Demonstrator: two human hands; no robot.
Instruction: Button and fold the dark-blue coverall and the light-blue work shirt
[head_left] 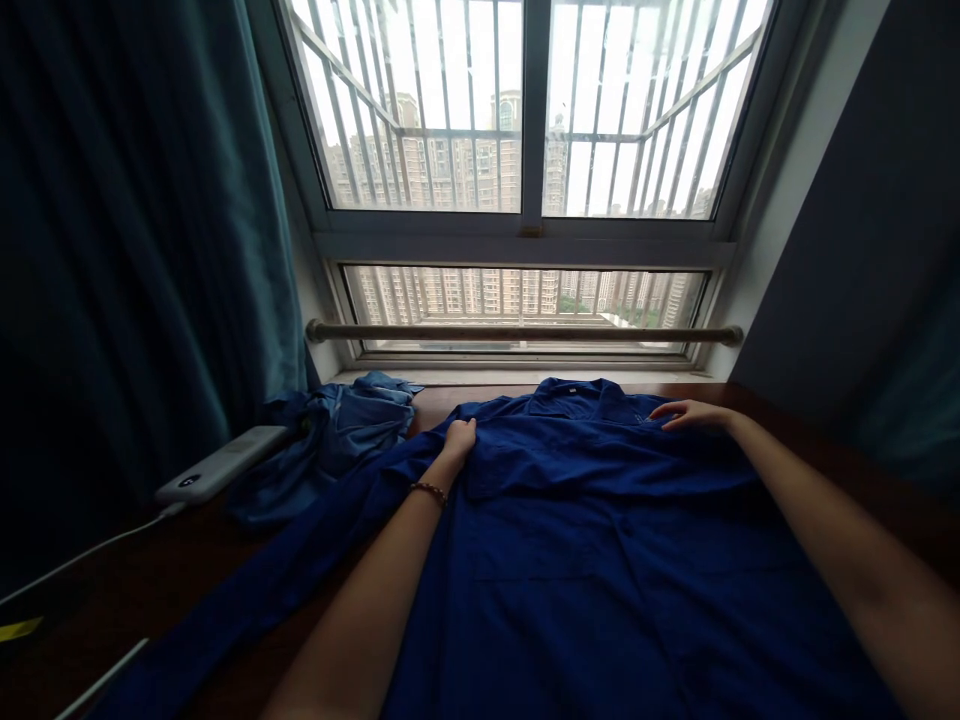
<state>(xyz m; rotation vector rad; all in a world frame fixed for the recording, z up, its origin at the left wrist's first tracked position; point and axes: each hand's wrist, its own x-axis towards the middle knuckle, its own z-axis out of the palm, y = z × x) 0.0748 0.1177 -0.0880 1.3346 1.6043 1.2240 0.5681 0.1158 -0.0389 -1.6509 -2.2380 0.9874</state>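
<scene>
A dark blue long-sleeved collared shirt [570, 520] lies spread over the brown wooden surface, its collar toward the window. One sleeve stretches down to the lower left; the other is not clearly visible. My left hand [460, 440], below a beaded bracelet-wearing wrist, is closed on the shirt's fabric near the left shoulder. Over at the right shoulder, my right hand [691, 414] has its fingers stretched and slightly apart, resting at or just above the cloth; contact is hard to make out.
A crumpled lighter blue garment [352, 420] lies left of the collar. Beside it is a white power strip [221, 465] with a cable. Teal curtains [150, 200] hang at the left. Behind, a horizontal rail [525, 334] crosses the barred window. A yellow item [20, 629] sits at lower left.
</scene>
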